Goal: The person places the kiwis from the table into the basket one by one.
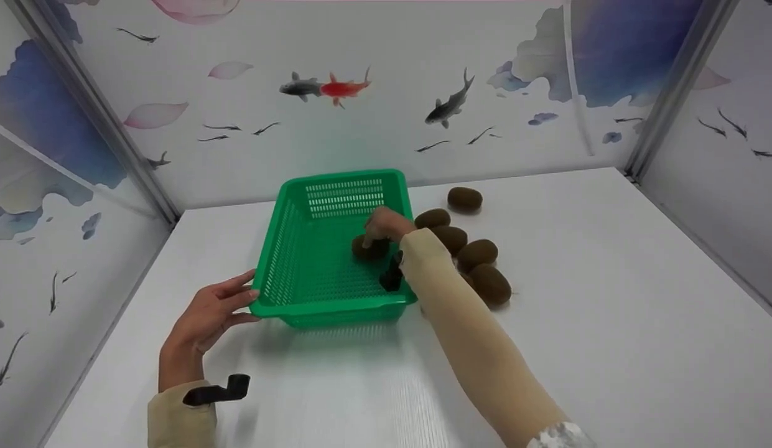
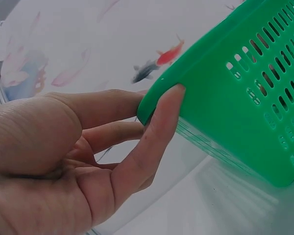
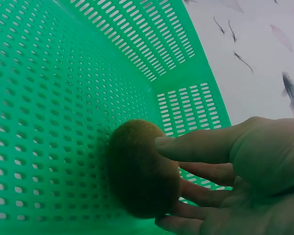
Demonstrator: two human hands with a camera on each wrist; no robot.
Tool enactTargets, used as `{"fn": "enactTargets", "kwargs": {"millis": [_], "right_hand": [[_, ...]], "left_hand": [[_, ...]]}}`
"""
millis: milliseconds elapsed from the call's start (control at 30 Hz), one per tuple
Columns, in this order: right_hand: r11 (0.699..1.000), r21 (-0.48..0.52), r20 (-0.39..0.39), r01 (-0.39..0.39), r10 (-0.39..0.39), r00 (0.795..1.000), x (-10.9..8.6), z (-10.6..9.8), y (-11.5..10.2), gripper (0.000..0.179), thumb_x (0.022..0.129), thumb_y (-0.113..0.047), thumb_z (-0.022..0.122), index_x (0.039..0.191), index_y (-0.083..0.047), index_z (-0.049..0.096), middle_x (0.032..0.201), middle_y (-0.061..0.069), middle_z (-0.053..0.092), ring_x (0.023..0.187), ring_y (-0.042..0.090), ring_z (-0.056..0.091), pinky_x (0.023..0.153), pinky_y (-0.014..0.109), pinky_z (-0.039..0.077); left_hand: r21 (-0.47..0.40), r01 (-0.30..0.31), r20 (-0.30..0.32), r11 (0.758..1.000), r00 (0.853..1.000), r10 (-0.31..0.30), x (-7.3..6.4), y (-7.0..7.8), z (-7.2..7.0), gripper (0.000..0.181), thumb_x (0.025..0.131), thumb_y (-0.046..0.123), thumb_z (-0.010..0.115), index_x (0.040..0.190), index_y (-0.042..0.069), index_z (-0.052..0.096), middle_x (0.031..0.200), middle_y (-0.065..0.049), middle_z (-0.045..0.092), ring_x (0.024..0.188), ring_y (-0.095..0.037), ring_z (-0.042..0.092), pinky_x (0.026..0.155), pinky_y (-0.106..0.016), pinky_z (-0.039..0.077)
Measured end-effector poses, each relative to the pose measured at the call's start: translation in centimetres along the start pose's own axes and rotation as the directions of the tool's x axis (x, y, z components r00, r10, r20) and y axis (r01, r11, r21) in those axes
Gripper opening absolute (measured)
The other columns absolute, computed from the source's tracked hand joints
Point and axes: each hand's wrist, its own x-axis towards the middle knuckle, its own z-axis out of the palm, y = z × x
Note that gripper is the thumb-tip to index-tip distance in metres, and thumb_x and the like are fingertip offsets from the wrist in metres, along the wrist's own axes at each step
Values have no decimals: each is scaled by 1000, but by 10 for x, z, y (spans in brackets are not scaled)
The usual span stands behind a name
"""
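A green plastic basket (image 1: 336,305) with slotted walls stands on the white table. My left hand (image 1: 208,314) pinches its near left corner, thumb and fingers on either side of the rim (image 2: 161,83) in the left wrist view. Inside the basket, my right hand (image 1: 386,225) holds a brown kiwifruit (image 3: 142,169) low by the floor, toward the right wall. In the right wrist view the thumb lies on the fruit's upper side and the other fingers are along its far side, partly hidden.
Several kiwifruits (image 1: 490,285) lie in a loose row on the table right of the basket, partly behind my right forearm. Another kiwifruit (image 1: 465,199) lies apart, farther back. Painted panels (image 1: 386,137) border the table at the back and sides.
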Motion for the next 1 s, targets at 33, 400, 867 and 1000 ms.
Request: {"fn": "enactTargets", "kwargs": {"millis": [33,400,867,1000], "right_hand": [[1000,-15,-1,7,-7,1000,-1,-1,0,28,94,-21,72,118,-6,67,120,7,63,113,23,59,101,37,51],[968,152,-24,199,-198,980,-27,-38,2,61,94,-24,71,147,-5,48,155,14,45,144,31,43,117,47,39],[878,238,-231,416,-365,902,-41,-77,35,47,96,-25,68,138,-9,57,141,12,57,133,27,53,111,45,47],[849,293,-293,440,-359,886,-40,-85,56,46,97,-25,67,138,-7,56,143,12,55,136,28,51,112,47,45]], "left_hand": [[-4,2,0,1000,1000,-2,0,0,0,67,98,20,66,155,4,34,120,-2,65,96,-11,71,85,-26,61],[-5,-5,8,1000,1000,5,2,1,0,68,98,20,67,155,4,34,119,-1,66,96,-10,71,85,-26,61],[4,10,-8,1000,1000,-10,0,1,-2,68,98,21,67,155,6,34,121,-2,66,96,-11,71,85,-26,61],[13,9,-9,1000,1000,-8,0,2,-1,67,98,22,66,155,6,34,122,-3,66,97,-11,70,85,-26,61]]}}
